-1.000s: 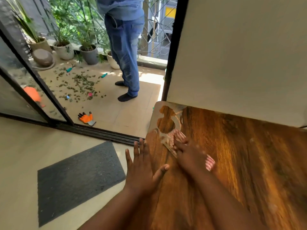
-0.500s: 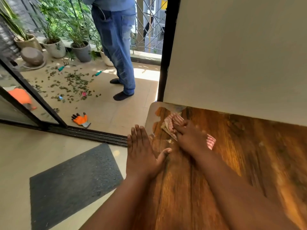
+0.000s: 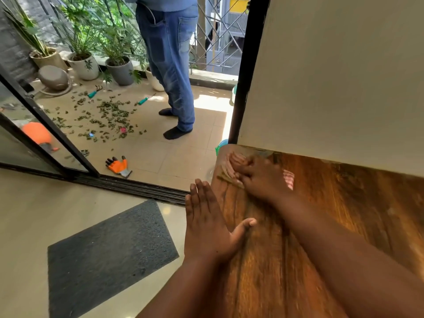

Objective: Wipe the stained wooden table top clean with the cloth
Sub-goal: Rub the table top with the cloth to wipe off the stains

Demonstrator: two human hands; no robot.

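The wooden table top (image 3: pixel 339 216) fills the lower right, glossy brown with a pale smear near its far left corner. A pink-and-white striped cloth (image 3: pixel 232 167) lies on that corner, pressed flat under my right hand (image 3: pixel 261 177), whose fingers point left toward the table's edge. Another bit of the cloth shows behind the wrist. My left hand (image 3: pixel 208 223) rests flat and open at the table's left edge, fingers together, thumb spread onto the wood, holding nothing.
A cream wall (image 3: pixel 332 76) runs along the table's far side. A dark doormat (image 3: pixel 110 255) lies on the floor to the left. Beyond the sliding-door track (image 3: pixel 137 187), a person in jeans (image 3: pixel 169 65) stands on the balcony among potted plants (image 3: pixel 119 65), scattered leaves and an orange glove (image 3: pixel 118 166).
My right hand has pushed the cloth farther toward the table's far left corner, over the pale smear. My left hand has stayed flat at the table's left edge.
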